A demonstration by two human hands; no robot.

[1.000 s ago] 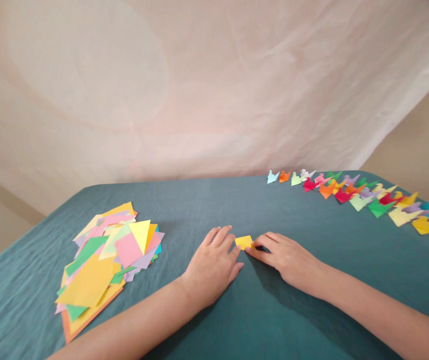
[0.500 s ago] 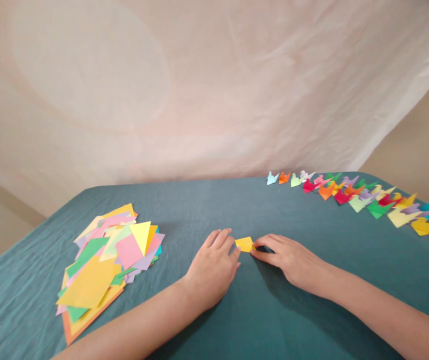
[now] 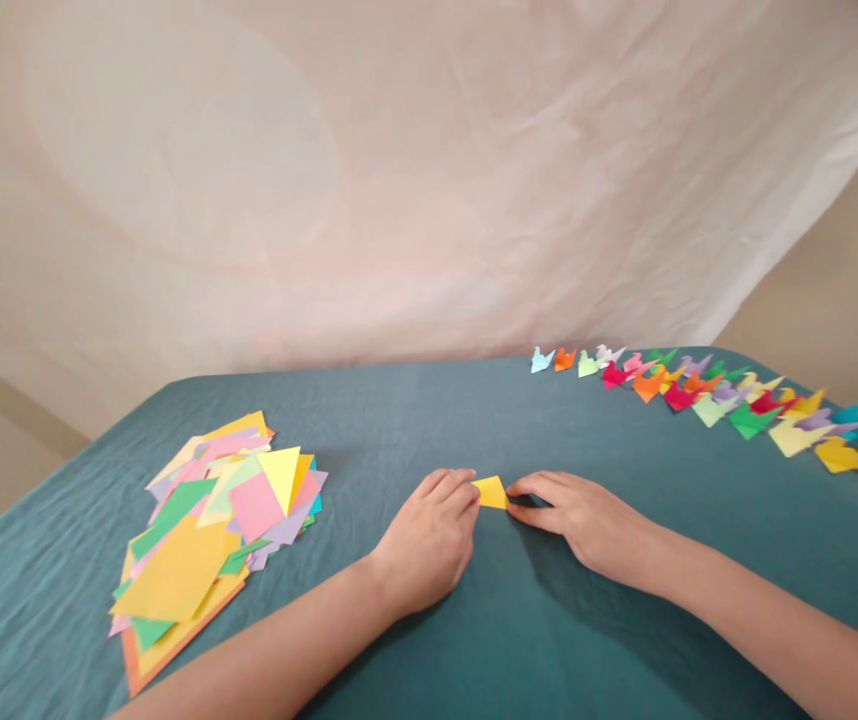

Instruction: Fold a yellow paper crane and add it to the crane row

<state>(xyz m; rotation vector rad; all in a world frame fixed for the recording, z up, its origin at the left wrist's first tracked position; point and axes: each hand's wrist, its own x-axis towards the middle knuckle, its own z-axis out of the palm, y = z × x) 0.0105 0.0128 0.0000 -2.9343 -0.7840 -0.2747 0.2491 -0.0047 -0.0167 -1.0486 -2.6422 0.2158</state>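
A small folded yellow paper (image 3: 490,491) lies on the teal tablecloth (image 3: 429,420) between my two hands. My left hand (image 3: 429,535) rests palm down, its fingertips curled onto the paper's left edge. My right hand (image 3: 583,520) pinches the paper's right edge between thumb and forefinger. Both forearms reach in from the lower edge of the view.
A loose pile of coloured paper squares (image 3: 208,525) lies at the left. Several folded paper cranes (image 3: 729,405) stand in rows along the far right of the table. A pale cloth backdrop (image 3: 399,180) hangs behind.
My left fingers have curled in from lying flat and now press the paper's left edge. The yellow paper looks narrower, more triangular. The right hand has hardly moved.
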